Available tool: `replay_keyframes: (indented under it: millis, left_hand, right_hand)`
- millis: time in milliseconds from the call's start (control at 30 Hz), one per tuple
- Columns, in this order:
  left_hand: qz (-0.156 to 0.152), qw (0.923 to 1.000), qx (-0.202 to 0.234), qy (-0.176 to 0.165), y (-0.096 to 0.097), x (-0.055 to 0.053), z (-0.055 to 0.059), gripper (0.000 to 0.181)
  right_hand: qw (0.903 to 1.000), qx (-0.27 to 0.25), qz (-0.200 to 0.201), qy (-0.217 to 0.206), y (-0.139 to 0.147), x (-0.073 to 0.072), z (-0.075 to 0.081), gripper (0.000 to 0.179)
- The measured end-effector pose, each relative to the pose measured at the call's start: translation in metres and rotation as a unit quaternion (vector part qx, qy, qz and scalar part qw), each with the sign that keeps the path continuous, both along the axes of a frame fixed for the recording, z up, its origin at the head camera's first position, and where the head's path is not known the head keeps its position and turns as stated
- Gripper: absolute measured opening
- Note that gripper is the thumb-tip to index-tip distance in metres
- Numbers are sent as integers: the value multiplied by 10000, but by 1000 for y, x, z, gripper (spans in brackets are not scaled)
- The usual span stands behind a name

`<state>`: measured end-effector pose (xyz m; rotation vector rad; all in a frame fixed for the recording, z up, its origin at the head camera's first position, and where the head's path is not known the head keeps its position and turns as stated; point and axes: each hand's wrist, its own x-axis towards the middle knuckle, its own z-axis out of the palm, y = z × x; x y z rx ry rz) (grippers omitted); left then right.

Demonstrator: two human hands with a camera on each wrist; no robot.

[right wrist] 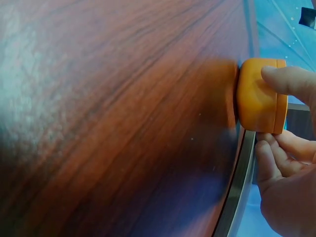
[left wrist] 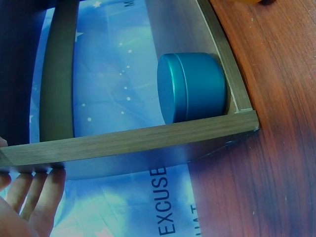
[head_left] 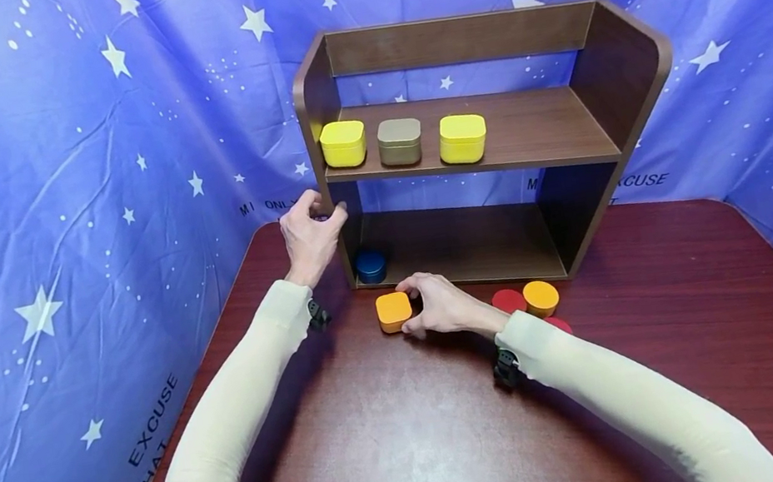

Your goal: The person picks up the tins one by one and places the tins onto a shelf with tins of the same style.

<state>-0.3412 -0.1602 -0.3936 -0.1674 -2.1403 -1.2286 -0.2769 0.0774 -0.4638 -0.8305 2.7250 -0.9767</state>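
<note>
A square orange tin (head_left: 394,312) stands on the table just in front of the brown two-tier shelf (head_left: 453,38). My right hand (head_left: 442,305) pinches it; in the right wrist view the thumb (right wrist: 286,79) lies on one side of the tin, with fingers at the opposite side. My left hand (head_left: 307,241) grips the front edge of the shelf's left side panel, thumb toward the inside and fingers (left wrist: 49,197) along the outer face. Close to that panel, on the bottom tier, sits a round blue tin (head_left: 371,267).
The upper tier carries a yellow tin (head_left: 344,144), an olive tin (head_left: 400,142) and another yellow tin (head_left: 463,139) in a row. Near my right wrist lie a red round tin (head_left: 508,301), an orange round tin (head_left: 541,297) and a partly hidden red one (head_left: 558,324). Starry blue cloth (head_left: 77,155) surrounds the table.
</note>
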Motion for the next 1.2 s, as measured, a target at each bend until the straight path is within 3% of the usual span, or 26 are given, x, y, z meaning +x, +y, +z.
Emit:
replay_keyframes:
  millis: [667, 1200]
  left_hand:
    - [-72, 10000, 36, -15, 0, 0, 0, 22]
    - [-80, 9999, -8, 71, 1, 1, 0, 22]
  right_hand:
    - [10000, -91, -20, 14, 1, 2, 1, 60]
    - [9992, -334, -7, 221, 20, 10, 34, 60]
